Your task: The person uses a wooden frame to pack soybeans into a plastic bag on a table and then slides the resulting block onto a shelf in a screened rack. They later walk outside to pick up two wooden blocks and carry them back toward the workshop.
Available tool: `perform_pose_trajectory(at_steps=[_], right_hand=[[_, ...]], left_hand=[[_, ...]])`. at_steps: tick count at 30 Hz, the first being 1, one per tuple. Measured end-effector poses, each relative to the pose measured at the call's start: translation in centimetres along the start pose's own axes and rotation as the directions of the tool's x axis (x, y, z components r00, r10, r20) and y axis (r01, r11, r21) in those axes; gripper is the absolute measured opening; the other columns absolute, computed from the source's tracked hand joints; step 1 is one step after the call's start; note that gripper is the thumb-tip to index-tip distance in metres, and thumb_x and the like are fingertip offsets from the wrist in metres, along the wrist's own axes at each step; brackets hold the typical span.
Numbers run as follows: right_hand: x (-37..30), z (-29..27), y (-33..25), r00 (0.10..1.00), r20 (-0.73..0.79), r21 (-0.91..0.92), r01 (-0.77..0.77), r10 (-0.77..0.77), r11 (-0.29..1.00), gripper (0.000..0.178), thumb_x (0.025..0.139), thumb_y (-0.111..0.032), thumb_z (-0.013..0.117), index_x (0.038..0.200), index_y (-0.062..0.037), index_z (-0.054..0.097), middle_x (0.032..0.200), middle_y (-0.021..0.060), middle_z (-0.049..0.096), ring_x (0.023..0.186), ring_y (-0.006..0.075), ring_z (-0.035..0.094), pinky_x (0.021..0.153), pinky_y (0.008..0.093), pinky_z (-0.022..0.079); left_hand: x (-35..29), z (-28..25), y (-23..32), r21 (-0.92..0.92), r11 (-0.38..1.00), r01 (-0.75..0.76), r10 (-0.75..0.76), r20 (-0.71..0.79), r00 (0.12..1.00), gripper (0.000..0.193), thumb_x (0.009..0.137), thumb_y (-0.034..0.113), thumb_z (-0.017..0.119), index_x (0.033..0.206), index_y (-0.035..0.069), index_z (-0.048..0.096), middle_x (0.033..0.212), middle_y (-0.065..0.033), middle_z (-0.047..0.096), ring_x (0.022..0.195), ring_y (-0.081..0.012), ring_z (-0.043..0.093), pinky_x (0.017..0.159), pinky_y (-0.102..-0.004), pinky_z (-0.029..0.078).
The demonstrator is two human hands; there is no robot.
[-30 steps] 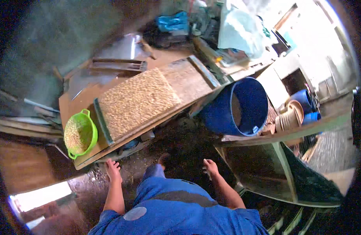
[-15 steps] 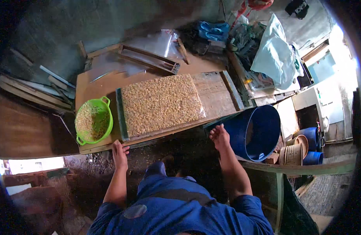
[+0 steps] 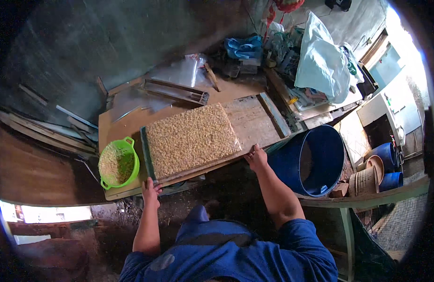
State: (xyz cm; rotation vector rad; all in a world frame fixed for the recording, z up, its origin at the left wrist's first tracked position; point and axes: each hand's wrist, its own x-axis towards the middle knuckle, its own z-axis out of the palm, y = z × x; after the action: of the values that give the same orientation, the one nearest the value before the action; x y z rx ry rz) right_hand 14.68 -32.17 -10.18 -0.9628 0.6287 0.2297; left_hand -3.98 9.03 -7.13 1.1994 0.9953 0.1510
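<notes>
The left hand (image 3: pixel 151 189) is at the near left corner of the board (image 3: pixel 247 117), fingers partly curled against its edge. The right hand (image 3: pixel 257 159) is on the near edge further right, just past the slab (image 3: pixel 193 136), with fingertips over the top. Whether either hand closes underneath cannot be told, as the undersides are hidden. Set well apart, the hands probably share the board's weight and steady it level.

The slab of pale grains lies flat on the board, against the left batten (image 3: pixel 147 152), leaving bare wood toward the right batten (image 3: pixel 274 115). The raised battens likely stop things sliding off the ends, and the bare stretch gives the right hand room clear of the grains.

Just left of the board, a green bowl (image 3: pixel 136 164) with grains in it sits near the table (image 3: pixel 233 87) edge, presumably for easy reach. Beyond the slab, a wooden frame (image 3: pixel 174 97) and clear plastic (image 3: pixel 179 70) lie on the far side, seemingly out of the way. Right of the right hand stands a blue barrel (image 3: pixel 287 164); a white sack (image 3: pixel 318 66) is farther off at far right.
</notes>
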Motion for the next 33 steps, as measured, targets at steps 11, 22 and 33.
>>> perform_pose_trajectory(at_steps=[11, 22, 33], right_hand=[[-0.8, 0.2, 0.3, 0.985, -0.161, -0.111, 0.045, -0.063, 0.993, 0.023, 0.098, -0.032, 0.040, 0.088, -0.0125, 0.047, 0.078, 0.0012, 0.049, 0.070, 0.0180, 0.052, 0.064, 0.0381, 0.049], [-2.2, 2.6, -0.6, 0.986, -0.151, -0.009, 0.067, -0.068, 0.998, 0.027, 0.098, -0.029, 0.040, 0.079, -0.0105, 0.041, 0.065, 0.0018, 0.043, 0.051, 0.0153, 0.044, 0.050, 0.0324, 0.043], [2.0, -0.2, -2.2, 0.996, -0.038, 0.351, -0.060, 0.078, 0.935, 0.028, 0.094, -0.035, 0.049, 0.093, -0.0082, 0.057, 0.075, 0.0056, 0.059, 0.066, 0.0226, 0.058, 0.061, 0.0397, 0.049]], left_hand=[[-0.9, 0.9, 0.7, 0.031, 0.999, -0.039, 0.040, -0.045, 0.998, 0.035, 0.091, 0.039, 0.055, 0.105, 0.009, 0.045, 0.082, -0.0043, 0.057, 0.063, -0.0136, 0.059, 0.051, -0.0248, 0.044], [0.5, -0.6, 0.5, -0.029, 0.998, 0.060, -0.059, 0.041, 0.997, 0.034, 0.091, 0.037, 0.056, 0.109, 0.010, 0.047, 0.085, -0.0052, 0.059, 0.065, -0.0154, 0.061, 0.052, -0.0247, 0.045], [6.9, 0.7, 3.8, -0.004, 0.950, 0.311, -0.304, 0.202, 0.931, 0.067, 0.080, 0.063, 0.055, 0.121, 0.010, 0.054, 0.111, -0.0053, 0.060, 0.099, -0.0230, 0.056, 0.089, -0.0410, 0.041]])
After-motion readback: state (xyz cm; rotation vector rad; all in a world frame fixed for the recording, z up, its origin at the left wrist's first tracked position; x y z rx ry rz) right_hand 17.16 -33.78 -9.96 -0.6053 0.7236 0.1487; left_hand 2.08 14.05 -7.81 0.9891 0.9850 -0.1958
